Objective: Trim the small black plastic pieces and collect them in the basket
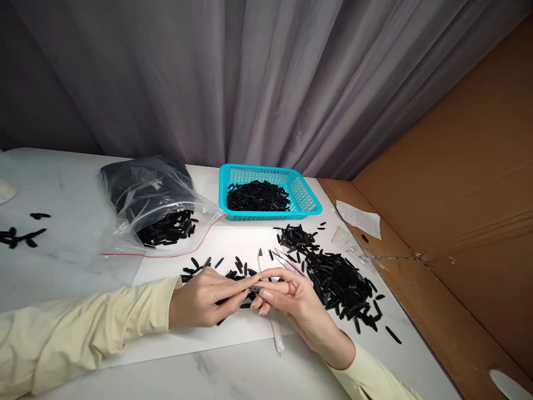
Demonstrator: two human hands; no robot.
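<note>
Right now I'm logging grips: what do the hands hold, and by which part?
Both the left hand and the right hand pinch one small black plastic strip between fingertips, one at each end. The right hand also grips pink-handled tweezers mid-shaft.

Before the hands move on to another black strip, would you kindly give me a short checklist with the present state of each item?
1. Strip gripped: left hand and right hand meet on a small black strip - ok.
2. Tweezers in the right hand: ok.
3. Loose pile beside the right hand: ok.
4. Basket upright, holding strips: ok.
5. Bag mouth open, strips spilling: not ok.
6. Blade tool lying under the hands, edge covered: cannot tell.
</note>
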